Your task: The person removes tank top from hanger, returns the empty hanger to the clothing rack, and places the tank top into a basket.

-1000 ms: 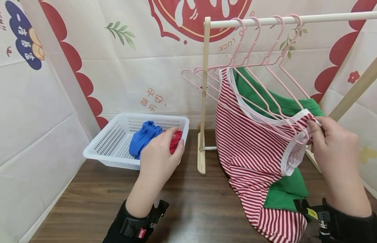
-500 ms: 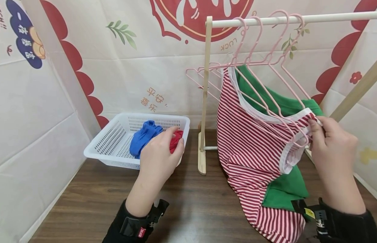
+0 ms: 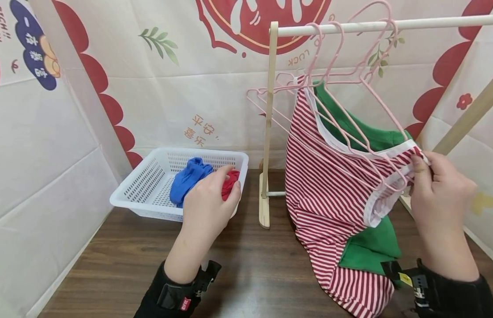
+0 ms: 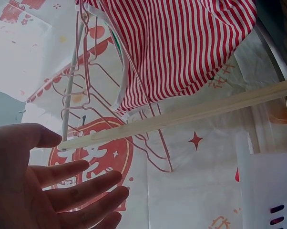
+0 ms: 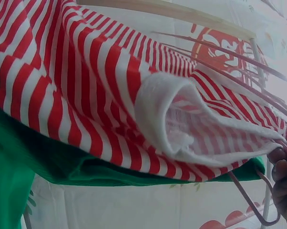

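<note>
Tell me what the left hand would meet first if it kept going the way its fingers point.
Probably the red cloth in the white basket. The left hand hovers open at the basket's near right rim, fingers aimed at that cloth; the blue cloth lies further left. Whether the fingertips already touch is unclear.

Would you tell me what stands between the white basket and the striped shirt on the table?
In the head view, the wooden upright of the clothes rack stands between the white basket and the striped shirt, its foot on the table.
</note>
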A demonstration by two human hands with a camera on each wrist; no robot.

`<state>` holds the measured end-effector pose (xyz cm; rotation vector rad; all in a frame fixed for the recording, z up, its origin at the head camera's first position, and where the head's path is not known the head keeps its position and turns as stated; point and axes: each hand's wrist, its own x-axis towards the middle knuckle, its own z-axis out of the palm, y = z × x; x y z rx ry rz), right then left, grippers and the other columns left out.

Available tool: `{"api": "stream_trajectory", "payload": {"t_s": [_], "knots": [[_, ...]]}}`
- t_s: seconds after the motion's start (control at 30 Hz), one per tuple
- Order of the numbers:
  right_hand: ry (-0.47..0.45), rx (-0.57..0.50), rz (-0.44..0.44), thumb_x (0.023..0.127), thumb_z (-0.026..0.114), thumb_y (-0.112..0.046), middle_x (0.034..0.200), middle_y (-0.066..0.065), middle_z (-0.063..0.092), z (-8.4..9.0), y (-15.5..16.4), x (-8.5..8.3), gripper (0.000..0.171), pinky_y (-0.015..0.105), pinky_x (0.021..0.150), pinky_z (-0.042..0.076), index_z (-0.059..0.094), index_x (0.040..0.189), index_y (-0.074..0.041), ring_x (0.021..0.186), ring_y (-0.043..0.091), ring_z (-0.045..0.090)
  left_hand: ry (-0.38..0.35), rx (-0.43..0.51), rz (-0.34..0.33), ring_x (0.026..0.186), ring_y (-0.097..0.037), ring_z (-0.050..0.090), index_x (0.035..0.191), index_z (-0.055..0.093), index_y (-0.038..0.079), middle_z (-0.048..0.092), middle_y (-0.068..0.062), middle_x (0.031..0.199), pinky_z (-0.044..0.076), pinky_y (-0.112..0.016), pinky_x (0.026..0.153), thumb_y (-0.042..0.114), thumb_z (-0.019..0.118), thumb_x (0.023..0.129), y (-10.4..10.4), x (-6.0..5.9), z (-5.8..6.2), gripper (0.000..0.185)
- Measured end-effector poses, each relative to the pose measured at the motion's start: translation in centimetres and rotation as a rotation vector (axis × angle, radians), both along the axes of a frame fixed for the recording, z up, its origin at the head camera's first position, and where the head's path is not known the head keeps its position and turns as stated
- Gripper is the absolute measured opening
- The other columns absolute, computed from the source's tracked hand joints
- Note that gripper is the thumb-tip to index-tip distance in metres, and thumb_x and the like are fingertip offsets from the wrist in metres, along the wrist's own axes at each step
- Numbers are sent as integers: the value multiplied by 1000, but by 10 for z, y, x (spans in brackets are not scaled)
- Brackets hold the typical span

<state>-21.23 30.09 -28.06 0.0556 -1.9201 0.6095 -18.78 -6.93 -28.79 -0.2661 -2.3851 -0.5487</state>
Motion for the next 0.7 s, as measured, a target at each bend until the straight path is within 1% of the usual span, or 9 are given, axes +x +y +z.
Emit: {"api": "stream_trajectory", "payload": {"t_s": [0.1,0.23,0.33,0.5,0.57,0.63,0.7], "knots": [[13,-30,-2,99,57,-17,81,29,63,1,-2,3,32,1,62,23,67,103,13,67,-24,29,-2,-1,-1,95,-24,68,126,64,14,69,-7,115,55,-41,80,31,62,92,-1,1,0,38],[28,-64,2,99,57,-17,88,30,65,4,-3,7,32,1,65,27,67,103,14,70,-24,33,2,2,-5,95,-23,68,126,64,13,69,-7,116,55,-41,80,31,62,92,-2,2,0,38],[18,-71,-5,100,57,-19,93,31,66,6,-2,11,35,2,69,28,66,106,14,73,-24,35,12,1,-14,94,-24,68,125,64,13,69,-7,115,56,-41,79,31,62,92,-2,3,1,38],[-21,-43,-30,101,53,-26,95,30,66,10,-1,15,41,1,68,26,66,109,12,74,-25,32,58,22,-36,92,-24,68,125,64,12,70,-7,113,56,-41,76,29,61,93,-3,1,4,36],[-38,-46,-19,101,52,-28,93,29,66,8,-2,14,43,1,67,27,66,109,12,73,-24,32,71,28,-47,93,-24,67,124,64,12,69,-7,113,56,-41,76,29,61,93,-4,0,5,36],[-22,-56,7,101,53,-27,91,28,66,4,-1,14,42,2,67,28,66,108,12,73,-23,36,72,15,-62,93,-23,67,124,64,11,69,-7,113,56,-39,76,29,61,93,-3,-1,5,36],[8,-68,29,101,54,-26,88,10,69,0,2,14,41,2,67,30,66,107,13,72,-22,39,65,-14,-79,93,-22,67,125,64,11,69,-7,113,56,-38,77,30,63,92,-3,-2,4,37]]}}
